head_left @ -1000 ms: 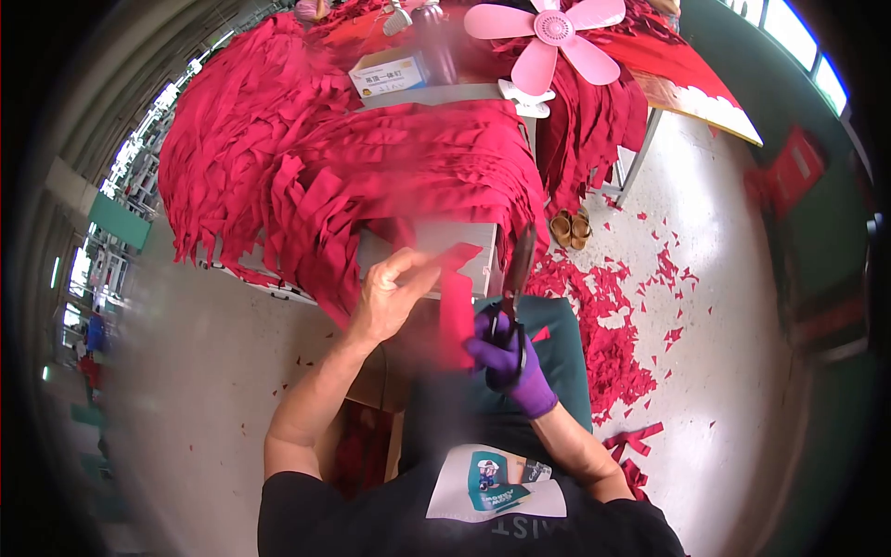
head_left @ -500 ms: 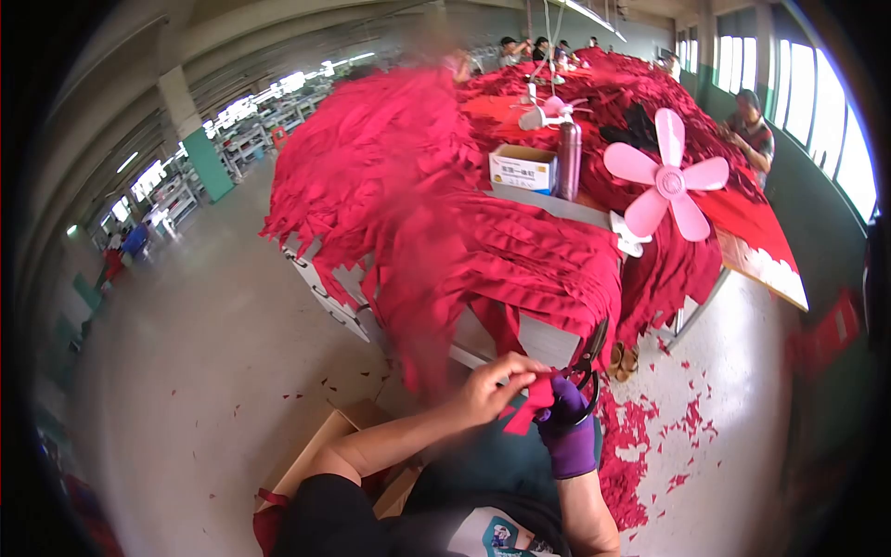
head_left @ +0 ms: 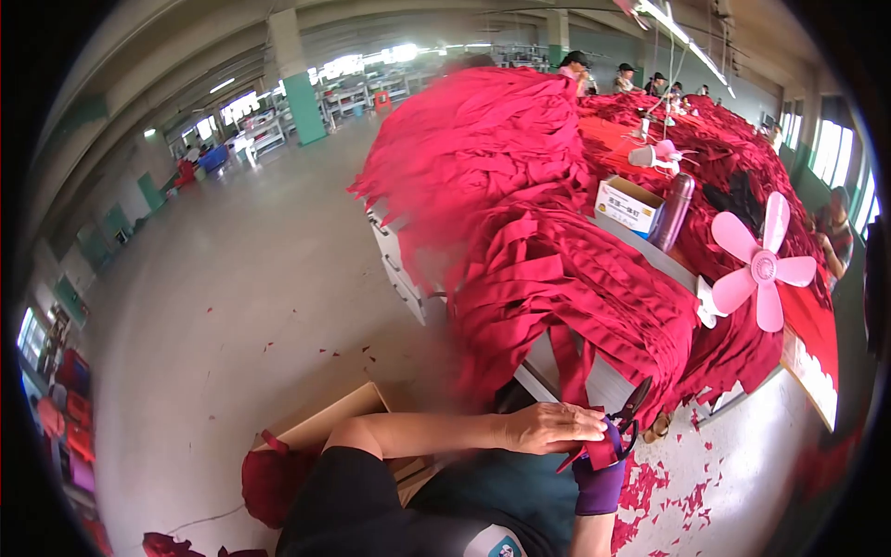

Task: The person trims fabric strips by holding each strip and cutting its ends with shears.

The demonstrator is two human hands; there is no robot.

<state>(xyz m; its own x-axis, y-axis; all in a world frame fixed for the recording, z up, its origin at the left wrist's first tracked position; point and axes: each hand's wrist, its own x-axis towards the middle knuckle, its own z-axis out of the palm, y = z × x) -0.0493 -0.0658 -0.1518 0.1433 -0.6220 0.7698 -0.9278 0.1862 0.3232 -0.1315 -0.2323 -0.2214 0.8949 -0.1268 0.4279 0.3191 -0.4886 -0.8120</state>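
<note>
My right hand (head_left: 599,485), in a purple glove, is closed on black-handled scissors (head_left: 633,405), their blades pointing up and away. A short red fabric strip (head_left: 601,451) hangs in front of the glove. My bare left hand (head_left: 555,427) reaches across from the left, its fingers close together on the strip's upper end beside the scissors; its thumb is hidden. Just beyond both hands, a thick bundle of red fabric strips (head_left: 594,297) drapes over the table edge, with one loose strip (head_left: 568,367) hanging down.
On the table stand a cardboard box (head_left: 629,206), a metallic flask (head_left: 675,212) and a pink fan (head_left: 764,267). An open carton (head_left: 339,413) sits at my left. Red scraps (head_left: 650,487) litter the floor at right. Several people work farther back.
The view has swung left, so the table and fan appear farther right. My left hand has turned flatter, its fingers now reaching over the strip at the glove.
</note>
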